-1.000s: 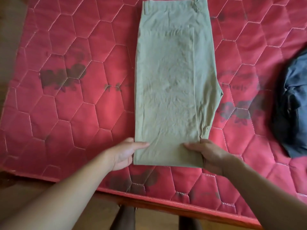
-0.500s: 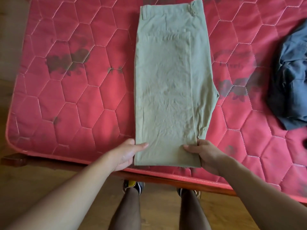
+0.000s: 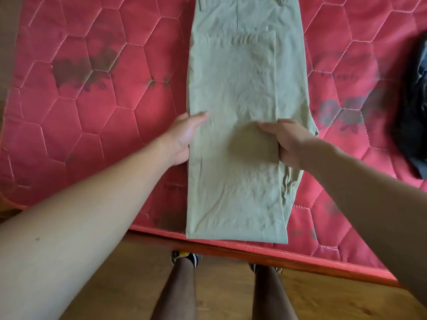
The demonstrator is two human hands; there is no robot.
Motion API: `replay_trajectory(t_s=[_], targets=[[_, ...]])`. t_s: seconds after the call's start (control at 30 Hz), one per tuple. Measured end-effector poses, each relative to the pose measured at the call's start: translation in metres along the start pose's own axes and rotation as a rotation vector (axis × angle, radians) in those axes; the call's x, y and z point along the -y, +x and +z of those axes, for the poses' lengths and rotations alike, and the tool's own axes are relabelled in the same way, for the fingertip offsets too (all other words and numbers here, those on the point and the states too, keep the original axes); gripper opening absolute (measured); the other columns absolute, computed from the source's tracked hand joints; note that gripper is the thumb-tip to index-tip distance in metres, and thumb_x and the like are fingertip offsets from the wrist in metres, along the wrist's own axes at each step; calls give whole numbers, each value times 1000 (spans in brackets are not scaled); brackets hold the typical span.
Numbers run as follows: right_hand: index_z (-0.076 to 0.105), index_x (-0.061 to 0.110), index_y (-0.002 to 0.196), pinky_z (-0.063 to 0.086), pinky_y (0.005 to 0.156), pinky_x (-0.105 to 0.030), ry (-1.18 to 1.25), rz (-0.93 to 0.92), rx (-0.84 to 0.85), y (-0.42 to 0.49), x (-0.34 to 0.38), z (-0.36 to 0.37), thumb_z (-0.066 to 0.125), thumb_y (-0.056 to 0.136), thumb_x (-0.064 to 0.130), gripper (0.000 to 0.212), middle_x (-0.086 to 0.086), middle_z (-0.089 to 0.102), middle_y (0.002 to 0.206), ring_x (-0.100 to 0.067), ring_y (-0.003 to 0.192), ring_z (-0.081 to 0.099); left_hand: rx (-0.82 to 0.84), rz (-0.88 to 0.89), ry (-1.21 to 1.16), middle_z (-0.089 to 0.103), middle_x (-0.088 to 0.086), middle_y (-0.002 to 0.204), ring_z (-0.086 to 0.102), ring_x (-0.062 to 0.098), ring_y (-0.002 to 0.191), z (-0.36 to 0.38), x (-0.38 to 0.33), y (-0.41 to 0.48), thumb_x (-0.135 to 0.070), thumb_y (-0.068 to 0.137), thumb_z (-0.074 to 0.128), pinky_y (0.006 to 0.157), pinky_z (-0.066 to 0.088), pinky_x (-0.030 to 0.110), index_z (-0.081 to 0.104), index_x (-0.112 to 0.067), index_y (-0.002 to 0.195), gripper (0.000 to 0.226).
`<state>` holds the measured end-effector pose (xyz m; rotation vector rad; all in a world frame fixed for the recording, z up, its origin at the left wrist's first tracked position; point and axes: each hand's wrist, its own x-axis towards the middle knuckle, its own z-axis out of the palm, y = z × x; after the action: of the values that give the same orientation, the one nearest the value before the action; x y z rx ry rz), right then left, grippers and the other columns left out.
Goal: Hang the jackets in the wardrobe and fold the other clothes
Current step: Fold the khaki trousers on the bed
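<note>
Light olive trousers (image 3: 238, 88) lie folded lengthwise on the red quilted mattress (image 3: 92, 125), waistband at the far end and the hem end at the near mattress edge. About halfway up the trousers, my left hand (image 3: 183, 137) grips their left edge, thumb on top and fingers hidden under the cloth. My right hand (image 3: 291, 142) grips the right edge of the upper layer, thumb lying on the fabric. A dark blue-grey garment (image 3: 413, 107) lies crumpled at the right edge of the view.
The mattress's near edge (image 3: 323, 259) runs across the lower part of the view, over a wooden floor (image 3: 115, 285). My legs and shoes (image 3: 184, 257) stand just in front of it. Dark stains mark the mattress left and right of the trousers.
Both hands have moved from the hem end up to the middle of the trousers. The view has moved in closer and now looks more steeply down.
</note>
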<state>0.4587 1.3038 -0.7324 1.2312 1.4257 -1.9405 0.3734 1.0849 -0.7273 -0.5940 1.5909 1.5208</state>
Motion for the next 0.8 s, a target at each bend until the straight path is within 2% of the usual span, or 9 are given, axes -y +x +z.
replay_trajectory(t_s=[0.07, 0.13, 0.23, 0.3, 0.4, 0.53, 0.63, 0.73, 0.8], targets=[[71, 7, 102, 62, 83, -47, -45, -56, -59, 6, 5, 6, 75, 92, 18, 15, -13, 77, 96, -26, 86, 76, -22, 15, -10, 70, 17, 123, 69, 37, 110, 4, -2, 4, -28, 91, 71, 90, 54, 64, 56, -12, 135, 48], [71, 12, 94, 61, 87, -49, -99, -85, -81, 5, 7, 9, 73, 93, 18, 7, -11, 76, 92, -25, 83, 74, -30, 22, -12, 70, 17, 122, 69, 34, 108, 8, -4, 0, -19, 99, 63, 90, 57, 56, 56, -10, 133, 36], [72, 11, 98, 60, 91, -49, -84, -145, -68, -1, 29, 10, 69, 96, 13, 4, -16, 76, 100, -30, 91, 74, 26, 107, -7, 73, 9, 111, 72, 24, 96, 11, -28, -1, -8, 103, 52, 82, 60, 43, 62, -16, 121, 21], [72, 9, 102, 60, 90, -48, -49, -206, -64, 3, 58, 10, 67, 97, 12, 7, -18, 75, 106, -32, 96, 73, 40, 183, -8, 73, 8, 110, 72, 24, 96, 13, -59, 6, -6, 103, 52, 81, 61, 43, 62, -19, 117, 22], [71, 12, 101, 61, 87, -46, -44, -272, -63, 23, 98, 11, 66, 98, 12, 6, -10, 76, 98, -26, 89, 74, 11, 248, 14, 72, 10, 115, 71, 26, 100, 16, -95, 28, -5, 102, 53, 84, 60, 45, 61, -17, 123, 25], [71, 18, 104, 58, 91, -56, -136, -165, -82, 48, 91, 9, 64, 98, 17, 9, -6, 77, 100, -26, 93, 75, -32, 165, 94, 69, 10, 126, 69, 28, 110, 18, -93, 50, -3, 98, 57, 96, 55, 51, 52, -16, 139, 42], [72, 15, 109, 62, 85, -47, -32, -121, -77, 45, 70, 4, 67, 98, 22, 14, -11, 77, 107, -25, 93, 75, -23, 118, 43, 69, 10, 125, 70, 27, 109, 18, -80, 48, -7, 98, 60, 91, 58, 48, 53, -16, 137, 42], [72, 9, 107, 62, 82, -46, 39, -57, -54, 28, 47, -2, 70, 97, 23, 18, -13, 77, 104, -25, 89, 75, -16, 18, 9, 66, 12, 132, 67, 29, 116, 10, -57, 36, -21, 88, 75, 98, 54, 53, 49, -13, 142, 60], [73, 9, 104, 62, 81, -45, 18, -11, -52, 14, 24, -8, 71, 96, 24, 18, -13, 77, 101, -23, 86, 75, -7, -39, 3, 70, 13, 125, 68, 30, 115, 4, -37, 20, -18, 91, 72, 102, 51, 55, 55, -10, 136, 49]])
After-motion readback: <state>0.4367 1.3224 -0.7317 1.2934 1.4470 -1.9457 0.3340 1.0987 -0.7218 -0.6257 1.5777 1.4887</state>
